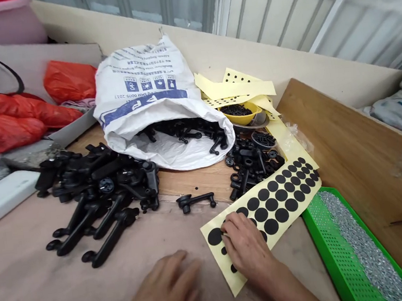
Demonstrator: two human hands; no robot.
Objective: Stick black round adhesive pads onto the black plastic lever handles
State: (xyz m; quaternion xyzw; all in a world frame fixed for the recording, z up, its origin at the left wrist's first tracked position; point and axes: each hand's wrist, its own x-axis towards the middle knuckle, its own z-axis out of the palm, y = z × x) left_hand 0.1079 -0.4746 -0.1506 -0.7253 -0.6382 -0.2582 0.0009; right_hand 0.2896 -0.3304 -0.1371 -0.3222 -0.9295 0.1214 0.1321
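My right hand (247,245) rests on a yellow sheet (236,284) of round black stickers, its fingers pinched at the edge of the sticker (214,236) in the near left corner. How far that sticker is lifted is hidden. My left hand (163,292), slightly blurred, hovers at the table's front edge with fingers stretched out and nothing in them. A single black crank handle (198,201) lies beyond the hands. To the left is a heap of black crank handles (94,176), several of them laid side by side toward me.
A white woven sack (145,86) lies open with black parts inside. Small black parts (248,161) and a yellow bowl (257,109) of screws sit right of it. A green tray (330,247) holds small metal pieces. Red bags (70,81) and a white box (5,199) are left.
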